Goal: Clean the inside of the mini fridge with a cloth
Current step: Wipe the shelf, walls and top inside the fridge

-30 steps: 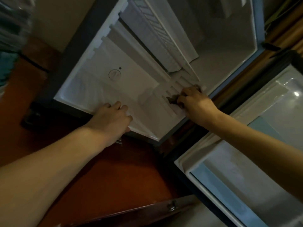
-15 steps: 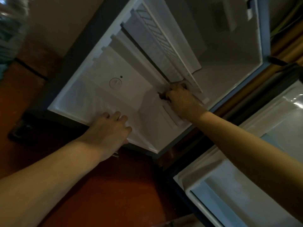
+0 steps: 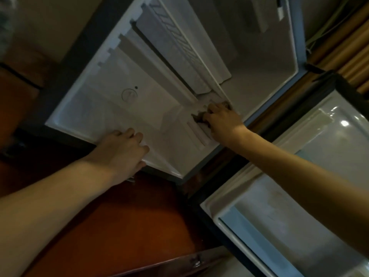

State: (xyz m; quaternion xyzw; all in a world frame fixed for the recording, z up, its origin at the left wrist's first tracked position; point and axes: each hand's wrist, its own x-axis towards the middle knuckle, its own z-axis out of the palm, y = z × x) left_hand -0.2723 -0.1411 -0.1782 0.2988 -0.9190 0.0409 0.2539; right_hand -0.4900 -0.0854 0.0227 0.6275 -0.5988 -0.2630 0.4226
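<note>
— Status of the mini fridge (image 3: 139,100)?

— Open, its white inside filling the upper middle of the frame. The door (image 3: 299,196) stands swung out at lower right, inner liner facing the camera. A shelf (image 3: 179,43) sits in the upper part of the cavity.

— And the cloth (image 3: 197,117)?

— A dark wad, mostly hidden, at centre right of the frame. It is pressed against the ribbed shelf rails (image 3: 197,132) on the inner side wall. Only small parts show beyond the fingers.

— The right hand (image 3: 221,120)?

— Its grip is closed round the cloth, fingers curled over it, knuckles toward the camera. Compared with half a second ago, the hand has slid back down the rails toward the front edge of the cavity; then it sat higher, just under the end of the shelf. A second ago it was lower still, near the front lip. So it is rubbing back and forth along the rails.

— The left hand (image 3: 123,148)?

— Resting on the front lip of the cavity, lower middle of the frame, fingers hooked over the edge onto the white liner. It holds the same place as in both earlier views.

— Surroundings?

— Red-brown floor (image 3: 119,216) below the fridge.
</note>
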